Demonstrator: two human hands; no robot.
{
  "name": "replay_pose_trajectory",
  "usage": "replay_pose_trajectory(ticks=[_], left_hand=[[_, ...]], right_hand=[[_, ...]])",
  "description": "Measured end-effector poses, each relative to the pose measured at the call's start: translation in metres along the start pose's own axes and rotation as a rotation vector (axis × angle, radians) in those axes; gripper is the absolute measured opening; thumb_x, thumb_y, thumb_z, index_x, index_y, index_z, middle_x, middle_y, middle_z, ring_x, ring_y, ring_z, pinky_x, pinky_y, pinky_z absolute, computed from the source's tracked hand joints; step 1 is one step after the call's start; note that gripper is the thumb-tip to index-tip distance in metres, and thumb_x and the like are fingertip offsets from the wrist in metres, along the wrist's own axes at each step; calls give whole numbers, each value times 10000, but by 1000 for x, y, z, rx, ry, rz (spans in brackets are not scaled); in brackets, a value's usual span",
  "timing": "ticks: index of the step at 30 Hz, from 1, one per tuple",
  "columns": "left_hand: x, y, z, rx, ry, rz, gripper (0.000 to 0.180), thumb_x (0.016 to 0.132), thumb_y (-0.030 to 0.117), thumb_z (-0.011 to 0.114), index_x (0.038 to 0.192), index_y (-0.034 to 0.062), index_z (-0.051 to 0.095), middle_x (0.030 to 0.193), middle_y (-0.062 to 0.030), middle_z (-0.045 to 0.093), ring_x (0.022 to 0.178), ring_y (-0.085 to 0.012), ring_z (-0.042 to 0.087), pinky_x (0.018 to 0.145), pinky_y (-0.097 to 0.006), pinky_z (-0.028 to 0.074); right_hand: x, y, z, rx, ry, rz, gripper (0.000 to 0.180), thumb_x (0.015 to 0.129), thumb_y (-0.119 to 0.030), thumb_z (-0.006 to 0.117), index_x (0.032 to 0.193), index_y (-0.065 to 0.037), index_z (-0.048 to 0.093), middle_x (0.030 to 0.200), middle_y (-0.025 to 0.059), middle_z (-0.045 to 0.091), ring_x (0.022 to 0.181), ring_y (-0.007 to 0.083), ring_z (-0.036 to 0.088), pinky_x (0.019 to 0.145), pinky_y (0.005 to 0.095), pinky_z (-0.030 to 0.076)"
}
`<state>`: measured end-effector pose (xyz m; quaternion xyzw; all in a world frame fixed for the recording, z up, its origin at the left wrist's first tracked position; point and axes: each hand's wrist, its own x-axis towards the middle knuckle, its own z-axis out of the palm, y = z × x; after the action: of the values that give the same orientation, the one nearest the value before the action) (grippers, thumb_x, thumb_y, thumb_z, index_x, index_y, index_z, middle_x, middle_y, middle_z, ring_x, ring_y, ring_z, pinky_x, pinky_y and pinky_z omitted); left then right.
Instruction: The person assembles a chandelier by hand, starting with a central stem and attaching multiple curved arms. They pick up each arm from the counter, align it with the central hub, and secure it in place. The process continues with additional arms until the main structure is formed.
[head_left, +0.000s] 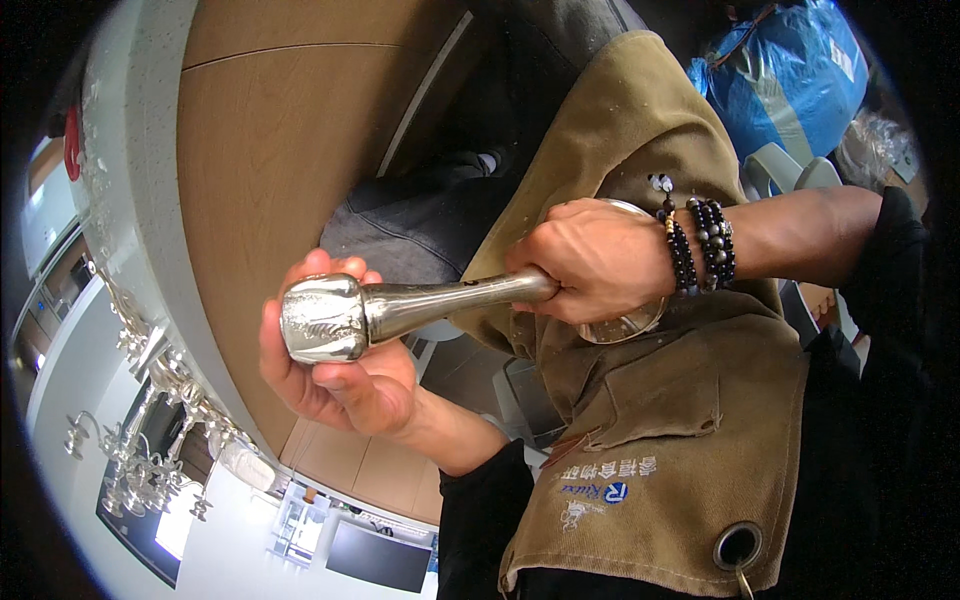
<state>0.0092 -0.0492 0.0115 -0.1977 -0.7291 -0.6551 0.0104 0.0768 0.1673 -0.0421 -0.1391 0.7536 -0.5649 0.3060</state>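
A silver-coloured metal stem (430, 303) with a fluted bulb at one end is held crosswise above my lap. My left hand (350, 390) cups the bulb, palm upward, with its thumb and fingers curled round it. My right hand (600, 255), wearing dark beaded bracelets (700, 240), is closed in a fist round the stem's other end. Behind this fist shows a round metal disc (625, 328) against the brown apron (640, 400); the hand hides most of it. Whether the disc joins the stem, I cannot tell.
Along the left runs a pale countertop (145, 180) over wood-coloured panels (270, 150). Silver candelabra (130, 470) and metal parts stand there. A blue plastic-wrapped bundle (800, 75) lies at upper right near a grey chair part (775, 170). Dark trousers (400, 225) show beyond my hands.
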Motion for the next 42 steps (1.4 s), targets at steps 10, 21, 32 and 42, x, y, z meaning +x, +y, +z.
replay_pose_trajectory(ticks=[10,21,32,42], left_hand=[[2,1,-2,15,18,72,555,986,401,587,1399,59,446,1199,-342,566,955,-373,684,741,-416,627],[0,23,13,-75,57,86,714,768,299,857,1290,-42,510,1132,-304,599,971,-360,660,795,-473,610],[3,48,7,-62,-82,214,603,709,145,889,1174,-90,587,1085,-283,639,897,-366,703,740,-406,592],[0,40,12,-196,-12,154,532,706,53,847,1121,-151,586,1026,-334,636,881,-384,701,732,-394,589]], right_hand=[[0,-4,-3,7,14,-9,209,846,-250,696,908,-53,668,681,161,652,710,367,663,660,464,527],[1,5,2,-10,37,-149,194,861,-249,697,838,-60,666,628,166,634,604,366,649,564,460,524],[0,3,-3,-24,-41,-330,225,711,-145,725,913,-75,658,802,117,666,770,337,644,750,421,502],[6,-1,-3,-29,-7,-320,180,752,-137,722,902,-57,662,785,138,656,753,373,631,697,468,491]])
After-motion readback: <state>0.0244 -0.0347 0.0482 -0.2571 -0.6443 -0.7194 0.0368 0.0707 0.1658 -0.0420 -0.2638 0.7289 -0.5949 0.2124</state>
